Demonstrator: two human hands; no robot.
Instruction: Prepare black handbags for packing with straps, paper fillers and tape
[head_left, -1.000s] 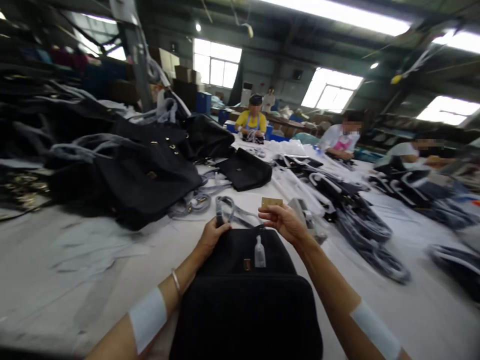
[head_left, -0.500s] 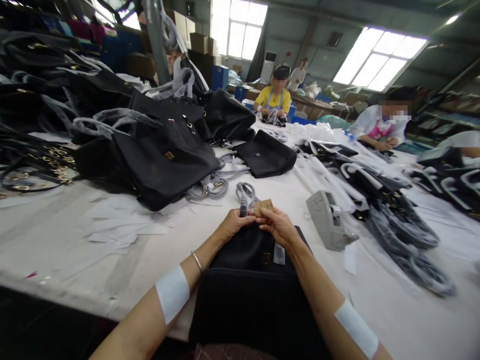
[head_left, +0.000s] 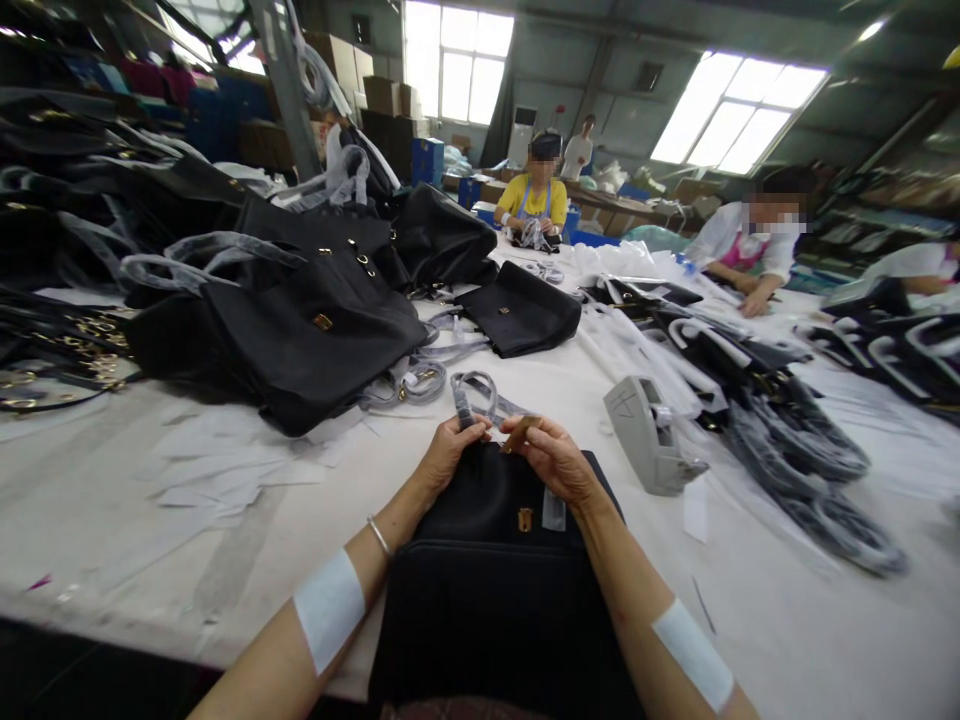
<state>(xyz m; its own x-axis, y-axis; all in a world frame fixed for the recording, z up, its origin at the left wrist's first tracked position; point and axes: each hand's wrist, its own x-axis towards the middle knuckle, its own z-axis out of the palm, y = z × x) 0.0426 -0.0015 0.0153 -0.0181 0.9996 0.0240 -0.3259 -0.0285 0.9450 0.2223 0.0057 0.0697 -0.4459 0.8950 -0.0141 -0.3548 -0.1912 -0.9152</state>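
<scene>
The black bag (head_left: 495, 620) lies before you at the counter (head_left: 795, 620), its far end just beneath your hands. Your right grip (head_left: 559, 458) pinches a brown card (head_left: 520, 433); your left grip (head_left: 450, 455) is clamped on the wrapped handle (head_left: 462, 400). Rightward stands a grey dispenser (head_left: 637, 435).

My bag (head_left: 495, 610) at the near edge of the off-white worktop (head_left: 825, 640) is plain black with a gold clasp (head_left: 525, 519), and the card (head_left: 517, 436) in my right hand (head_left: 559, 462) is brown. I wear a silver bracelet (head_left: 379, 538) and pale blue arm patches (head_left: 330, 608).
</scene>
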